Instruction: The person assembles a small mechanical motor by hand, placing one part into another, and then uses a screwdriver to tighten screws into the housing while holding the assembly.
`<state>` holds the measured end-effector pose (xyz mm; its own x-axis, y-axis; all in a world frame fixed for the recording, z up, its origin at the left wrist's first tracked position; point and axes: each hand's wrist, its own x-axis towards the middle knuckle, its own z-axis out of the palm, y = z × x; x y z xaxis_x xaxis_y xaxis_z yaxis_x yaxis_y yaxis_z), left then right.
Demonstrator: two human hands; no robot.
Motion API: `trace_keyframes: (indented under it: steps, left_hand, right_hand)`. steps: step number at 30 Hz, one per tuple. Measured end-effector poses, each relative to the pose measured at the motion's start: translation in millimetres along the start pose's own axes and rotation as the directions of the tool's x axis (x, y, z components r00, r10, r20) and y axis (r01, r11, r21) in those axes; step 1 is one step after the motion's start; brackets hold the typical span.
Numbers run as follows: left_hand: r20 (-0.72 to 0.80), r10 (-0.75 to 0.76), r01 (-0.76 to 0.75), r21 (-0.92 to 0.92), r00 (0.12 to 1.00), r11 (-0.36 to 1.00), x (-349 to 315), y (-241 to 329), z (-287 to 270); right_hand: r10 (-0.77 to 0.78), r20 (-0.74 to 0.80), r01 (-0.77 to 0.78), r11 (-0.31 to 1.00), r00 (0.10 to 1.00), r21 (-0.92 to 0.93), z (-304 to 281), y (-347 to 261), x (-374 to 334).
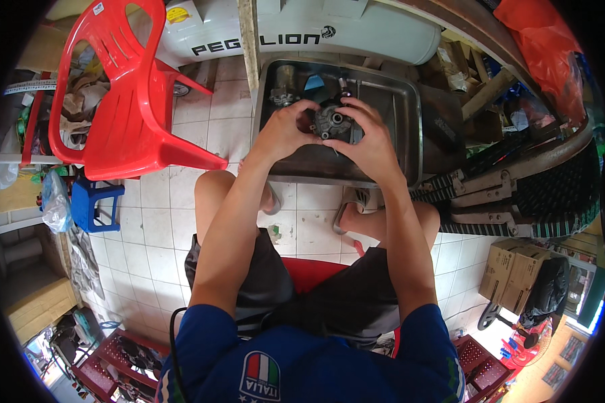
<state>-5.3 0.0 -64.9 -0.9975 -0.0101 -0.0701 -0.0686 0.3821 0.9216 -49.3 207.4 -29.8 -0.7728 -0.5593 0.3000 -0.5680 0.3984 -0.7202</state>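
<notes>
Between my two hands is a round grey cast-metal machine part (331,123) with a ring-shaped hub facing up and small lugs on its rim. My left hand (282,133) grips its left side, fingers curled at the far edge. From the other side my right hand (370,138) closes on it, thumb low and fingers over the top. Below both hands lies a dark metal tray (417,127). Toward its far left sits another grey metal part (284,98). A small blue piece (313,82) and a shiny metal piece (345,85) lie beyond the held part.
A red plastic chair (121,131) stands left of the tray, with a blue stool (94,201) nearer. Behind the tray lies a big white tank (370,37), with a wooden post (249,40) before it. Black slatted metalwork (511,191) and a cardboard box (511,272) occupy the right.
</notes>
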Motion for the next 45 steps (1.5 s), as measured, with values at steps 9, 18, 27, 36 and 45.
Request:
trace_keyframes:
  steps: [9,18,27,36,45]
  left_hand:
    - [-0.009,0.006,-0.006,-0.008,1.0,1.0,-2,1,-1]
    - [0.01,0.008,-0.008,-0.029,1.0,1.0,2,-3,1]
    - [0.017,0.02,-0.019,-0.065,1.0,0.998,3,-7,2]
    - [0.043,0.035,-0.031,-0.073,0.998,0.997,6,-10,0]
    - [0.0,0.038,-0.038,-0.025,0.999,0.999,5,-13,-1]
  right_hand:
    - [0.006,-0.004,-0.006,1.0,1.0,0.022,2,0,0]
    - [0.015,0.0,-0.015,1.0,1.0,0.003,2,1,-1]
    - [0.018,-0.008,-0.018,1.0,1.0,-0.009,6,8,-1]
    - [0.042,-0.062,-0.041,0.999,0.997,0.019,13,21,0]
    - [0.071,-0.082,-0.071,0.997,0.994,0.005,14,25,2]
